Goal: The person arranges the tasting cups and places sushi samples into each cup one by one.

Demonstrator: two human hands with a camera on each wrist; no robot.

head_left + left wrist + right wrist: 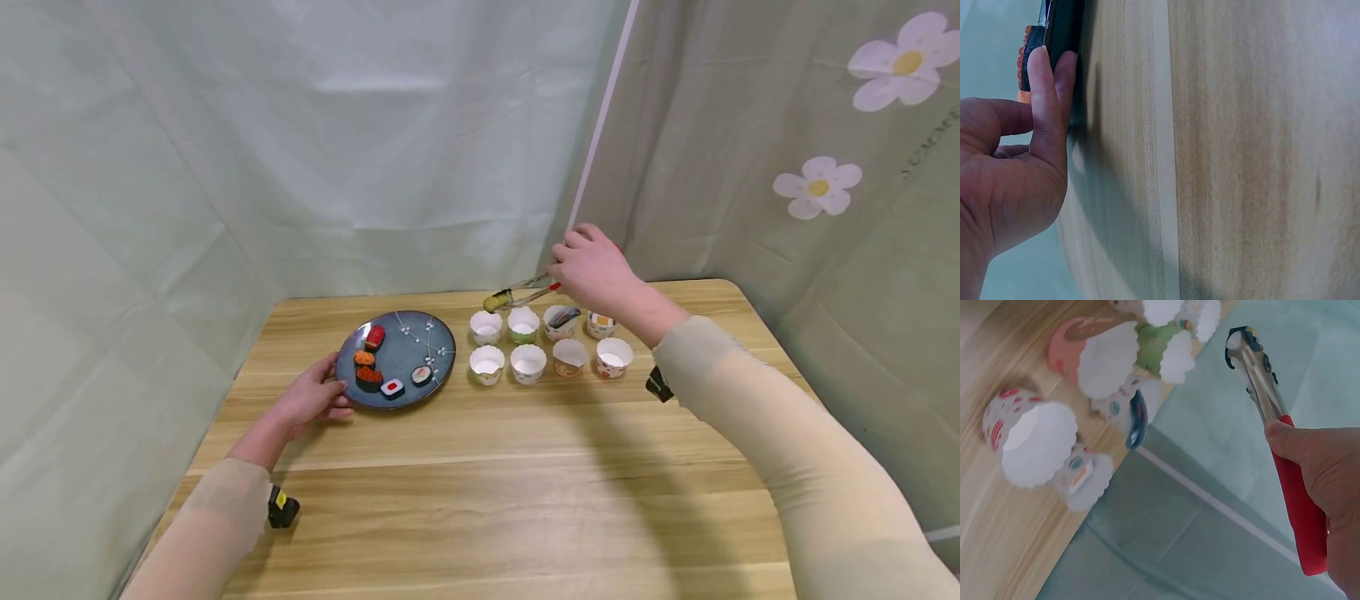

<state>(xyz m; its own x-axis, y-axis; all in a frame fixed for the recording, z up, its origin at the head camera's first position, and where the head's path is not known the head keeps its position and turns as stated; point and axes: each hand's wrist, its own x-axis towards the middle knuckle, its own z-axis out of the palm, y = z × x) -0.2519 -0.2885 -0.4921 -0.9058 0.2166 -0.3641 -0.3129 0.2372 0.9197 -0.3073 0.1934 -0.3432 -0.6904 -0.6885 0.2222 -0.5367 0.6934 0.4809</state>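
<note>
Behind and beside the table hang pale curtains [450,150], printed at the right with white flowers [817,190]. Next in size is the wooden table [480,517] itself, its grain running from side to side. Two light sleeves [757,425] reach over it. On the table's left part is a round blue plate [401,354] decorated with a blossom branch. The left hand [313,396] holds its left rim, fingers nearly straight. Over the table's back edge, the right hand [596,268] grips red-handled tongs [1297,500]. Below the tongs stand eight paper cups [528,380] in two rows of four, just right of the plate. Pinched in the tong tips, above the back-left cup, is a yellow sushi piece [492,303]. Five sushi pieces [369,380] curve along the plate's left and near side. A dark fish piece [564,317] tops the third back cup; an orange-and-white piece [602,320] sits in the fourth.
</note>
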